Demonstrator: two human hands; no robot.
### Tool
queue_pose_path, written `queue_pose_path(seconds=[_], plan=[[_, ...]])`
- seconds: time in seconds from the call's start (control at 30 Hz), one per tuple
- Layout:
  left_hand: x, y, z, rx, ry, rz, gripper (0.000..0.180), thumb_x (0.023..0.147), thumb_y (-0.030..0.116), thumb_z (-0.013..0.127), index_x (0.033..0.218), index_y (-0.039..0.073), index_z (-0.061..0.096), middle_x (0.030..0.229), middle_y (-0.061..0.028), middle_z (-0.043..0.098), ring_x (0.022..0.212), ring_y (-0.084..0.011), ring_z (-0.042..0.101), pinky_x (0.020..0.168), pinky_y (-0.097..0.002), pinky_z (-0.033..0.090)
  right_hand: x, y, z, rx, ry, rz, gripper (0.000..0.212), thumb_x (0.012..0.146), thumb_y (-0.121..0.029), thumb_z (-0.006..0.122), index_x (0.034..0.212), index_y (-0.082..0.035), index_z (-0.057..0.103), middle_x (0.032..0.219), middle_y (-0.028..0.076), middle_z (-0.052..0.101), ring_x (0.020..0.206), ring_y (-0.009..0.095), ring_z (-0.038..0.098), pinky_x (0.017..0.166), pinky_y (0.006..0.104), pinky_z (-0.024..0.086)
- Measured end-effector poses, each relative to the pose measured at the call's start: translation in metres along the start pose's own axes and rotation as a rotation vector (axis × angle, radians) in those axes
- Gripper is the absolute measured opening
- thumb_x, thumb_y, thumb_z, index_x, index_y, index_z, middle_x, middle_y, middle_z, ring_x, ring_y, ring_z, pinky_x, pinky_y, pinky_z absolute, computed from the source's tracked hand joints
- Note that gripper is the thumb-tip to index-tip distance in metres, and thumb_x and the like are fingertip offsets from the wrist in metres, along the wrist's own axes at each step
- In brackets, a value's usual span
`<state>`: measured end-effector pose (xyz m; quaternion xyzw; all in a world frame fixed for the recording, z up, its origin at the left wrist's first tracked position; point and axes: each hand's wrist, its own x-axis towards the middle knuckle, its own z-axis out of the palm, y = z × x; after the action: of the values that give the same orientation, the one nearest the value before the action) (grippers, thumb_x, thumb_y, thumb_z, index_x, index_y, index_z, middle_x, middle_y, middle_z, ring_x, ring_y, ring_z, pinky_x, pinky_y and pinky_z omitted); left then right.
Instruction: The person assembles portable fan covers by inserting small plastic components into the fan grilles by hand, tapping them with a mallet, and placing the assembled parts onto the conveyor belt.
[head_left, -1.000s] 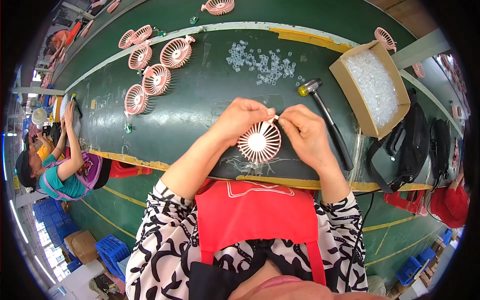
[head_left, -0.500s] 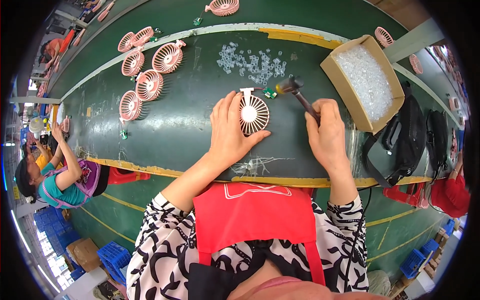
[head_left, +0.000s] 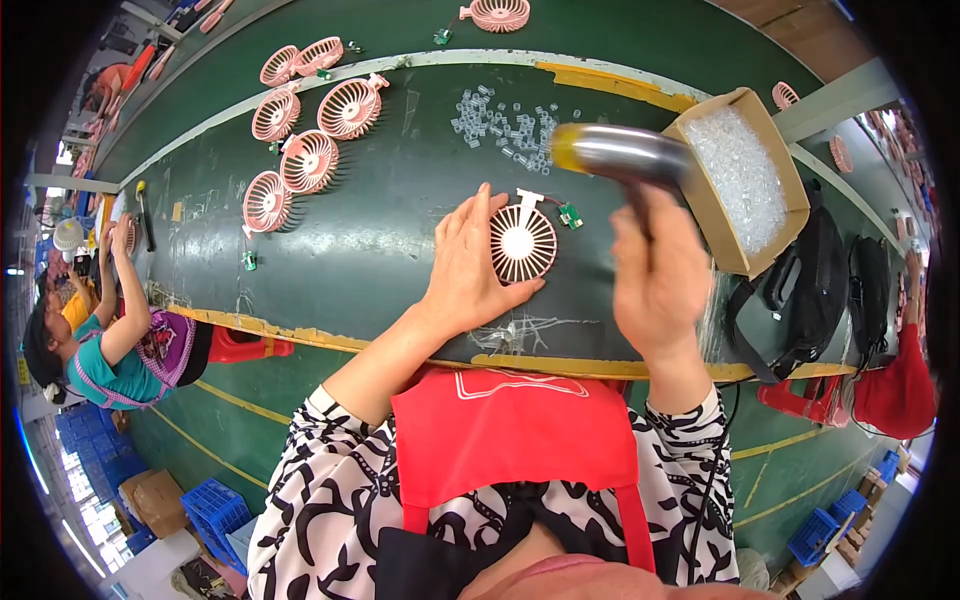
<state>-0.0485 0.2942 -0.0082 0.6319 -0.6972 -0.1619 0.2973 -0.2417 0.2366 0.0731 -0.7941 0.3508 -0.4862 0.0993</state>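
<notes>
A pink round fan grille (head_left: 523, 242) lies flat on the dark green table (head_left: 380, 215), a small green circuit board (head_left: 571, 215) wired to it. My left hand (head_left: 468, 265) lies flat beside it, fingers touching its left edge and holding it down. My right hand (head_left: 660, 275) grips the black handle of a metal hammer (head_left: 615, 152), raised and blurred above the grille's upper right.
Several pink fan grilles (head_left: 310, 130) sit at the table's far left. Small clear plastic parts (head_left: 505, 120) are scattered behind the grille. A cardboard box (head_left: 745, 180) of clear parts stands at right, beside a black bag (head_left: 810, 290). Another person (head_left: 110, 330) works at left.
The grille went from held in both hands to lying on the table. My right hand took the hammer and raised it above the grille; my left hand presses beside it.
</notes>
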Motion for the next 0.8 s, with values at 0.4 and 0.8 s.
queue_pose_path(seconds=[0.4, 0.8], plan=[[-0.001, -0.001, -0.005, -0.031, -0.048, 0.074, 0.112, 0.059, 0.028, 0.088, 0.145, -0.006, 0.025, 0.138, -0.0159, 0.051, 0.134, -0.0367, 0.039, 0.112, -0.0483, 0.026, -0.053, 0.046, 0.005, -0.358, -0.475, 0.233, 0.027, 0.087, -0.008, 0.064, 0.113, -0.003, 0.061, 0.082, 0.013, 0.063, 0.070, 0.033, 0.064, 0.059, 0.0433, 0.052], [-0.002, -0.007, -0.007, -0.206, -0.119, 0.269, 0.123, 0.060, 0.030, 0.089, 0.151, 0.000, 0.012, 0.141, -0.0157, 0.047, 0.135, -0.0381, 0.037, 0.113, -0.0492, 0.027, -0.034, 0.040, 0.043, 0.463, -0.497, 0.657, 0.028, 0.096, -0.019, 0.061, 0.108, 0.006, 0.064, 0.084, 0.009, 0.069, 0.074, 0.010, 0.061, 0.067, 0.0270, 0.050]])
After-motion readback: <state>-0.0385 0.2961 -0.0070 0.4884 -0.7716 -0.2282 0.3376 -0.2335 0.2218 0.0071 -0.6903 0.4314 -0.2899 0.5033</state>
